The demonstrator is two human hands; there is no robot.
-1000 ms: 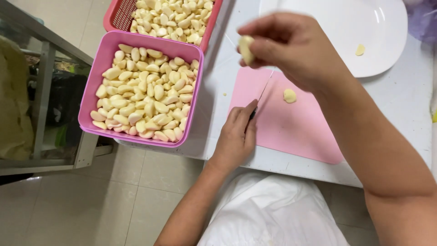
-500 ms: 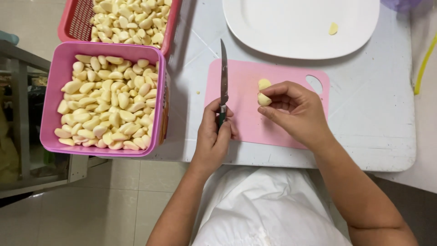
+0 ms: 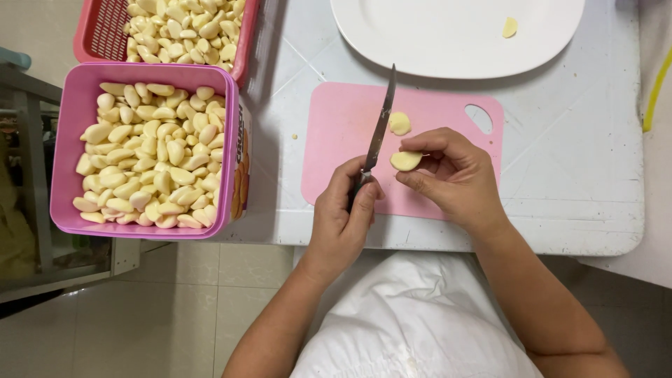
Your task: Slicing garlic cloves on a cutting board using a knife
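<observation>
Garlic clove (image 3: 406, 160), pinched in the right hand's (image 3: 455, 178) fingertips above the pink cutting board (image 3: 329, 150), long axis crosswise. Just to its left, the left hand (image 3: 343, 217) grips a knife (image 3: 378, 136), blade pointing away.

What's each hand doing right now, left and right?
Left hand: closed around the dark handle of a slim steel-bladed knife.
Right hand: fingertips pinching a pale yellow peeled garlic clove over the pink plastic cutting board.

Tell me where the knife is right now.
In the head view the knife is near centre, its handle gripped in the left hand, blade pointing away over the pink cutting board, just left of the garlic clove the right hand holds.
</observation>
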